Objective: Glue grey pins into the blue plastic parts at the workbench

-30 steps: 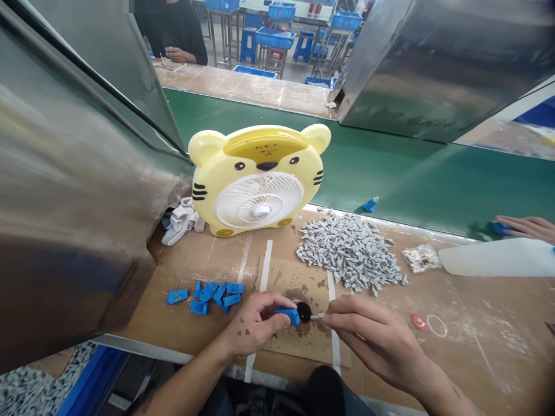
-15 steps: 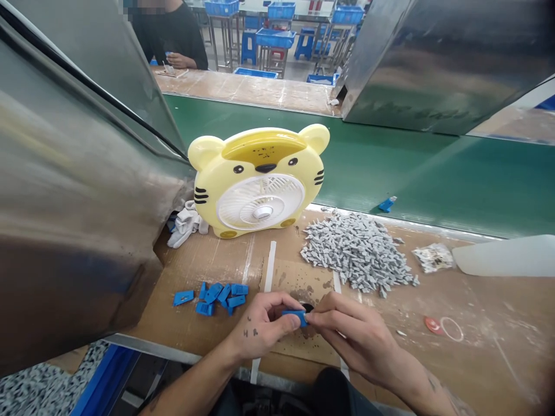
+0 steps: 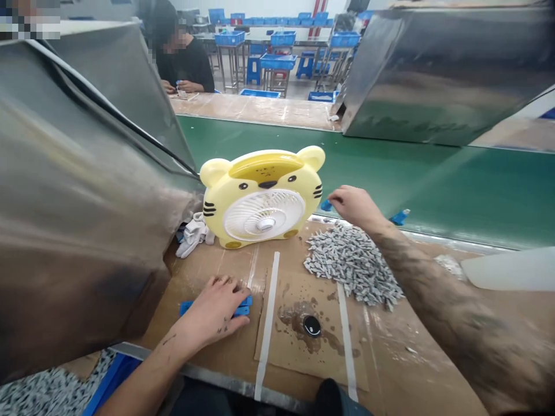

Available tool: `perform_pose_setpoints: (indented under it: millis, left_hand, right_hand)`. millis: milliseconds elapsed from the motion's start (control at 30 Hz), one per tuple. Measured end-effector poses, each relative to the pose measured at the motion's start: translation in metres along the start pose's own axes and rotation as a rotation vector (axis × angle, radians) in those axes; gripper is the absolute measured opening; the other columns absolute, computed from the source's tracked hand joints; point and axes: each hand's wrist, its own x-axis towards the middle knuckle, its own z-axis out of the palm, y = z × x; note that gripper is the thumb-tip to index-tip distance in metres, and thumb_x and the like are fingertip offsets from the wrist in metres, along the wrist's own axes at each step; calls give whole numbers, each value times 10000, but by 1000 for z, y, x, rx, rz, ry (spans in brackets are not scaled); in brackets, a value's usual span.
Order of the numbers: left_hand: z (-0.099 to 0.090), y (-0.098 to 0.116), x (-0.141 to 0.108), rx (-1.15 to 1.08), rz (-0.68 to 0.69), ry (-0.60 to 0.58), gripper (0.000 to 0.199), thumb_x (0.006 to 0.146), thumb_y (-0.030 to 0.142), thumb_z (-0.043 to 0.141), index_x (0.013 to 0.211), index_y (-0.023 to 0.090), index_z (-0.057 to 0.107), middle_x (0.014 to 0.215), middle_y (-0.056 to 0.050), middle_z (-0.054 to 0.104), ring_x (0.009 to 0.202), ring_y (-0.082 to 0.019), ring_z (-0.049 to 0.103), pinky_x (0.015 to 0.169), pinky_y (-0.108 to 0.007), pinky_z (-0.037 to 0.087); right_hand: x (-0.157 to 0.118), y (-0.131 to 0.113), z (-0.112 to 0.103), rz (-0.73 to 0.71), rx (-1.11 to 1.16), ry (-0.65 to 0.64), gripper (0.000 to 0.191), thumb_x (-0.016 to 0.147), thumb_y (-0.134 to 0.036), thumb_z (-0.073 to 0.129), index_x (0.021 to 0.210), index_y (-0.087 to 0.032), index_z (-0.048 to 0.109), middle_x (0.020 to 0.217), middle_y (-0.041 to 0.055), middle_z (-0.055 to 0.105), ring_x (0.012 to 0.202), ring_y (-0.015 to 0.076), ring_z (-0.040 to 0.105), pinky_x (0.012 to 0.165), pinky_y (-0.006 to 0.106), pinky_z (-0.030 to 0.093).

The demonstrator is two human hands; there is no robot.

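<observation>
Left hand [image 3: 214, 309]: lower left of centre, palm down and fingers spread flat on a small pile of blue clips [image 3: 243, 306] on the worktop [image 3: 411, 358]; nothing gripped.
Blue clips: small, hard plastic, probably light and stiff; best pinched by the long edges.
Fan [image 3: 262, 199]: yellow, tiger-faced, upright at centre.
Grey pieces [image 3: 353, 263]: loose heap, right of centre.
Right hand [image 3: 353, 205]: reaching to upper centre, fingers closed on one blue clip [image 3: 326, 205] at the green belt [image 3: 433, 179].
</observation>
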Motion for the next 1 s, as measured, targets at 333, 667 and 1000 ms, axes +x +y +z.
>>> perform_pose_setpoints:
  millis: [333, 667, 1000]
  left_hand:
    - [61, -2, 4, 165, 94, 317, 252, 854, 205, 569, 1069, 127, 674, 1019, -136, 684, 937, -306, 653, 831, -447, 533]
    - [34, -16, 28, -529, -179, 805, 256, 837, 316, 663, 1027, 147, 693, 980, -98, 690, 866, -224, 664, 783, -340, 536]
    - [46, 37, 29, -2257, -234, 190, 527, 827, 519, 692, 1244, 221, 566, 830, -24, 649, 595, -142, 617, 497, -235, 489]
  right_hand:
    - [15, 33, 24, 126, -83, -79, 281, 960, -201, 517, 1122, -131, 736, 1015, 116, 756, 961, 238, 670, 867, 322, 480]
    - [-6, 15, 41, 71, 17, -202, 147, 931, -257, 656, 839, -147, 690, 897, 67, 716, 895, 209, 669, 891, 395, 516]
    - [-133, -55, 8, 210, 959, -161, 256, 870, -395, 748, 1029, -195, 748, 951, 89, 767, 837, 230, 737, 738, 352, 622]
